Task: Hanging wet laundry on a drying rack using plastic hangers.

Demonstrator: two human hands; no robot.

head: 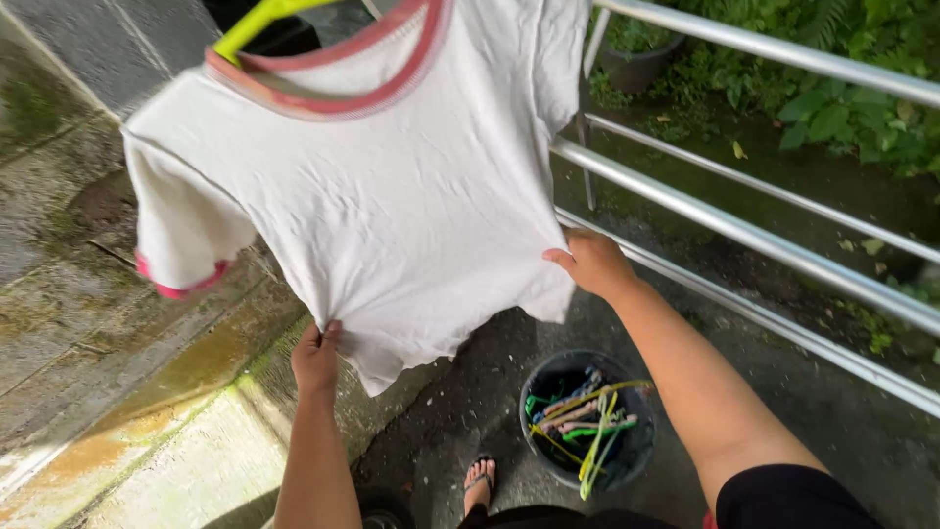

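Outdoors, daylight. Wet dark ground (862, 431) w/ moss. Stained concrete ledge (147, 411) at left, green & orange streaks. Metal rails (744, 235) at right. Leafy plants (842, 98) behind rails; dark pot (636, 64) near rail post.

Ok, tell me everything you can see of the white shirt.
The white shirt is a short-sleeved tee of soft, wrinkled fabric with pink trim at the neck and sleeve cuff. It hangs on a yellow-green hanger, tilted. The left hand pinches its bottom hem; the right hand grips the other hem edge, spreading it out.
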